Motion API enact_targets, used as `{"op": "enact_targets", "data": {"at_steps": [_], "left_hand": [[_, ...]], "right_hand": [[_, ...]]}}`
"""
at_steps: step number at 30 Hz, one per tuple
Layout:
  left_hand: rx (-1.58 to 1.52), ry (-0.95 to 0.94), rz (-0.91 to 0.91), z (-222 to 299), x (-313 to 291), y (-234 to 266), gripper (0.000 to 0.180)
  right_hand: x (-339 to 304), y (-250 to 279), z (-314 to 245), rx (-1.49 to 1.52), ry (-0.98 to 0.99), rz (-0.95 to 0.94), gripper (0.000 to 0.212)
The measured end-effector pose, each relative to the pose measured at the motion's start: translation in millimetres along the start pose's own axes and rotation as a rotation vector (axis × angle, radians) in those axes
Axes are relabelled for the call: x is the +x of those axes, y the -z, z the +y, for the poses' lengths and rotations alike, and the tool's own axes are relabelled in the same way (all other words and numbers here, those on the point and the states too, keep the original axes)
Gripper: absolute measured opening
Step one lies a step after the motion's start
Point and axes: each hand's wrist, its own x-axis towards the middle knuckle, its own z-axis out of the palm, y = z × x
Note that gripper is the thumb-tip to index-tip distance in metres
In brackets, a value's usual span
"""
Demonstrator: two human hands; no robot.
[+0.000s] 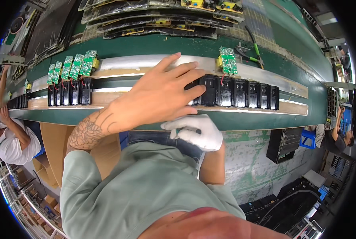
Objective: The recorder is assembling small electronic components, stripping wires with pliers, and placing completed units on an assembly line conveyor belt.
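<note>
My bare left hand (164,89) reaches across a metal rail, its fingers spread. The fingertips lie on or just over the left end of a row of black plastic housings (229,92), hiding part of it. One housing in this row has a green circuit board (228,61) joined to it by red wires. My right hand (199,131), in a white glove, is below the left one at the table's front edge. Its fingers are curled together, and whatever they hold is too small to make out. Further left, several housings (69,92) stand with wired green boards (77,65) above them.
Green-handled pliers (256,49) lie behind the rail (283,79). Stacked black sheets with yellow parts (158,24) sit at the back of the green table (154,46). A person in a white shirt (16,139) works at far left, another person (339,135) at far right.
</note>
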Motion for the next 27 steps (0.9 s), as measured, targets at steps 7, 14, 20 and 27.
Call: {"op": "enact_targets", "data": {"at_steps": [7, 14, 20, 27], "left_hand": [[0.159, 0.27, 0.254, -55, 99, 101, 0.024], [0.563, 0.35, 0.216, -179, 88, 92, 0.023], [0.01, 0.411, 0.291, -110, 53, 69, 0.022], [-0.465, 0.297, 0.247, 4, -9, 37, 0.062]], "right_hand": [[5, 14, 9, 0.29, 0.185, -0.244, 0.035], [5, 16, 11, 0.315, 0.18, -0.242, 0.039], [-8, 12, 2, 0.234, 0.39, -0.107, 0.034], [-6, -27, -84, -0.47, 0.531, 0.864, 0.031]]}}
